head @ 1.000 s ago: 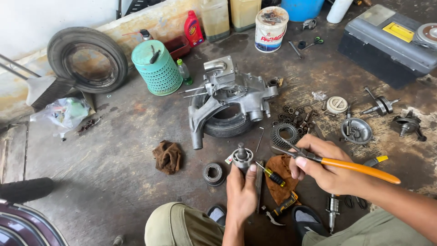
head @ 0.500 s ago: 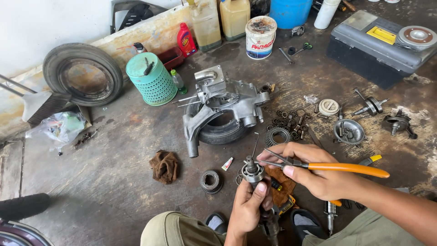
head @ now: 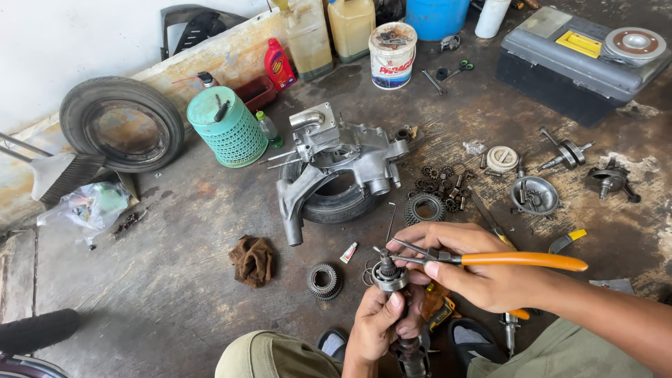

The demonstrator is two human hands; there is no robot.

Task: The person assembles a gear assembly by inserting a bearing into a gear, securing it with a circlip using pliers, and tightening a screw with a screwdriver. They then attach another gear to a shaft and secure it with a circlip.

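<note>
Low in the middle of the frame, the left hand [head: 378, 325] is closed around a greasy gear shaft [head: 389, 274], holding it upright with its bearing end uppermost. The right hand [head: 476, 269] comes in from the lower right, fingers wrapped shut on a pair of orange-handled circlip pliers [head: 490, 259]; the thin metal tips of the pliers meet the top of the shaft.

On the concrete floor [head: 175, 280], just left of the hands, lie a loose toothed gear [head: 325, 281], a small white tube with a red cap [head: 348, 253] and a crumpled brown rag [head: 253, 260]. Above them, at frame centre, a grey engine casing [head: 336, 157] rests on a small black tyre [head: 339, 203].

Packages sit along the top edge: a red oil bottle with a yellow label [head: 278, 65], a white tub with red lettering [head: 392, 54], two yellowish jerrycans [head: 329, 26] and a blue drum [head: 438, 17]. A teal mesh basket [head: 225, 127] stands left of the casing, and a bare tyre [head: 122, 122] leans at the far left. In the upper right, a dark grey toolbox with a yellow sticker [head: 574, 56] stands above scattered engine parts [head: 532, 189].
</note>
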